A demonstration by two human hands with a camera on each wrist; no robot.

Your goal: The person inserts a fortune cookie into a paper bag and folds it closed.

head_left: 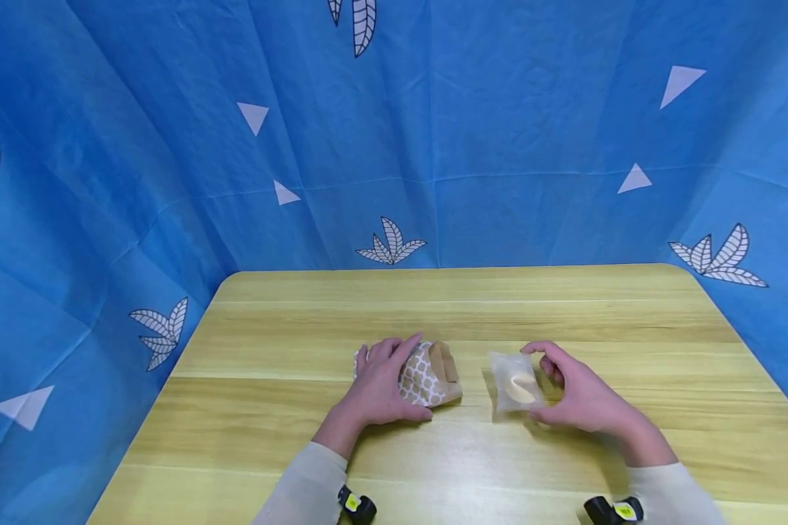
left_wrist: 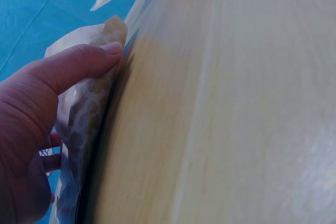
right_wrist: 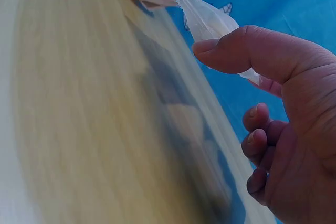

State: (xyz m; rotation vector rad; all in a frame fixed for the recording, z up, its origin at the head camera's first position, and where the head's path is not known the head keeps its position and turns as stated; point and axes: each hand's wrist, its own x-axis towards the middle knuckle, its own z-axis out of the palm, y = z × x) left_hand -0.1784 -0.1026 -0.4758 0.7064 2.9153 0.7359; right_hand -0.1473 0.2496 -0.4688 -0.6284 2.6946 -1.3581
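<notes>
Left hand (head_left: 379, 385) rests on the patterned bag (head_left: 427, 375), thumb curled against it, near the desk's (head_left: 433, 306) front edge. Right hand (head_left: 581, 397) pinches the clear pouch (head_left: 515, 383) just beside; contents apparently a pale wafer.

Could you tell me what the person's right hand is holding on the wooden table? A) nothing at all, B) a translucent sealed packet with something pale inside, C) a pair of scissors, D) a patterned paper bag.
B: the right hand pinches a translucent packet with a pale item inside, while the left hand holds the patterned paper bag.
</notes>
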